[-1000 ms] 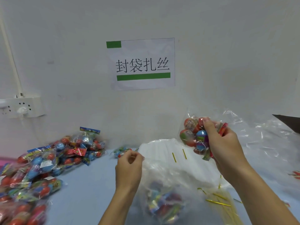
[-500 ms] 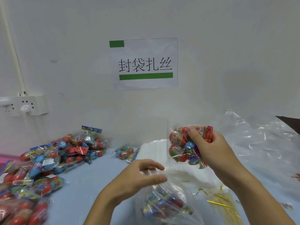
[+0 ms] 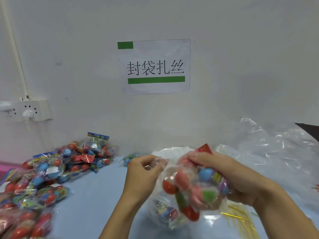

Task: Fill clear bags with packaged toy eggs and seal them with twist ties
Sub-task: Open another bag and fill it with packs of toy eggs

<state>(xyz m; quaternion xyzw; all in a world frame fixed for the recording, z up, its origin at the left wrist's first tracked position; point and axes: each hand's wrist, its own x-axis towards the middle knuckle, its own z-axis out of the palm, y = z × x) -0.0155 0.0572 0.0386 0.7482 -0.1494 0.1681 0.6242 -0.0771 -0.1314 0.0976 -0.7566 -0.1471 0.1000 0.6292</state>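
My right hand [image 3: 231,176] grips a pack of toy eggs [image 3: 191,188], red, blue and green, and holds it in the mouth of a clear bag [image 3: 165,216] on the blue table. My left hand [image 3: 143,171] pinches the bag's rim and holds it up. Another egg pack lies at the bottom of the bag. Gold twist ties [image 3: 238,216] lie on the table under my right wrist.
A heap of packaged toy eggs [image 3: 43,175] covers the table's left side. A stack of clear bags [image 3: 172,151] lies behind my hands, and crumpled clear plastic [image 3: 269,152] fills the right. A paper sign [image 3: 155,66] and a power strip [image 3: 25,110] hang on the wall.
My right hand has moved down and left with the egg pack, from above the table into the bag's mouth. My left hand has closed on the bag's rim and lifted it.
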